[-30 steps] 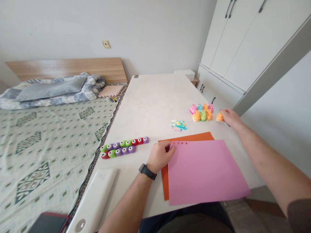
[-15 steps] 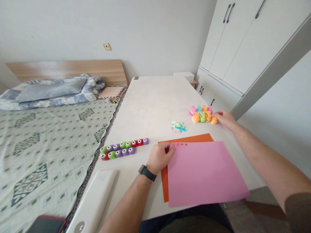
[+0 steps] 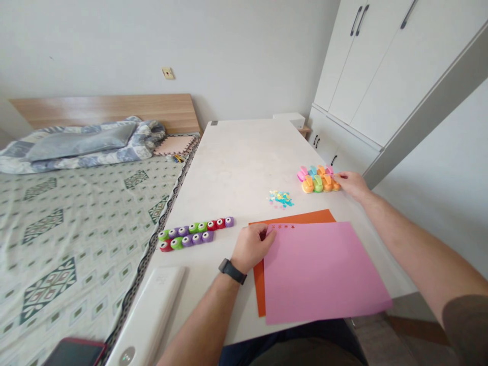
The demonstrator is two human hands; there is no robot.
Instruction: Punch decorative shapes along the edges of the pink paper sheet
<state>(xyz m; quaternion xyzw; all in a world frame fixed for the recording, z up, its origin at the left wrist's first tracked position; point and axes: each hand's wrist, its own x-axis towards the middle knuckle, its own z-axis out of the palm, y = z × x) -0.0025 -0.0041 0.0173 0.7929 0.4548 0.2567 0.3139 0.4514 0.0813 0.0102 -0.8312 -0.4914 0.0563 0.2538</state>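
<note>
Wall (image 3: 236, 56), pale and plain, rose behind everything, with tall white cupboards (image 3: 381, 66) filling the right side. A wide bed (image 3: 95, 213) with a patterned cover took up the left, crumpled bedding (image 3: 80, 142) lying below its wooden headboard (image 3: 107, 112). Beside it stretched the long white table (image 3: 244, 157), its top smooth and pale, a white box (image 3: 288, 120) near its far end.

Across the near part lay a pink sheet (image 3: 324, 274), overlapping an orange sheet (image 3: 301, 217) that showed along the far and left edges. To the left sat a long white case (image 3: 152, 310), with a dark red-edged device (image 3: 76, 352) on the bed's near side.

The left hand (image 3: 251, 246) pinched the pink sheet's far left corner between thumb and fingers. The right hand (image 3: 353, 184) reached across to the right, its fingertips touching the orange punch (image 3: 336, 186) at the near right end of the bright lever punches (image 3: 317, 184); I couldn't tell whether they gripped it.

Small round punches (image 3: 176, 244) in purple, green and red stood in two rows left of the paper. Smaller still were loose cut shapes (image 3: 281, 198), scattered beyond the sheets, and little holes (image 3: 293, 227) along the pink sheet's far edge.
</note>
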